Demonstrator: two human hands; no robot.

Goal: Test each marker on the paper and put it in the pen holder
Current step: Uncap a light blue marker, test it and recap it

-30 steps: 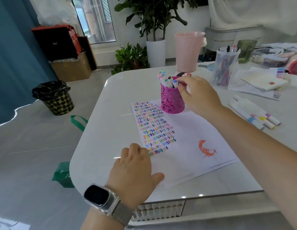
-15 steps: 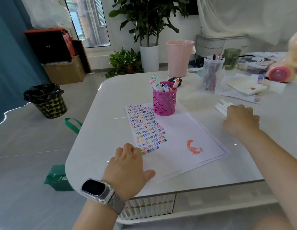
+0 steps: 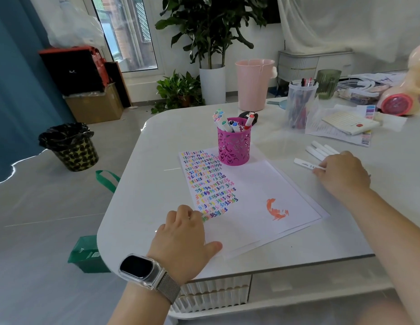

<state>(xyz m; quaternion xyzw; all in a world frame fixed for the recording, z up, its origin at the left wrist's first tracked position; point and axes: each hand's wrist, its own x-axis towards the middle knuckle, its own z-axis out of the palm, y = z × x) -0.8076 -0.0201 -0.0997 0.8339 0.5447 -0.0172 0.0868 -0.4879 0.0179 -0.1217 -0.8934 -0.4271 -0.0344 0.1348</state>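
Note:
White paper (image 3: 255, 202), covered at its left with rows of coloured squiggles and bearing an orange scribble, lies on the white table (image 3: 157, 160). A magenta pen holder (image 3: 233, 146) with several markers in it stands on the paper's far edge. My left hand (image 3: 185, 233) rests on the paper's near left corner, fingers loosely bent, a watch on the wrist. My right hand (image 3: 342, 172) is right of the paper and pinches a white marker (image 3: 306, 164) that lies on the table. A few more white markers (image 3: 321, 150) lie just beyond it.
A clear cup of pens (image 3: 299, 103), a green cup (image 3: 327, 83), papers with a notepad (image 3: 349, 123) and a pink toy (image 3: 406, 95) crowd the far right. Off the table stand a pink bin (image 3: 253, 83), potted plants (image 3: 211, 43) and a black-lined waste basket (image 3: 69, 146).
My right hand left the pen holder, swung right to the loose markers and now pinches one, drawn out from the group. My left hand stays on the paper.

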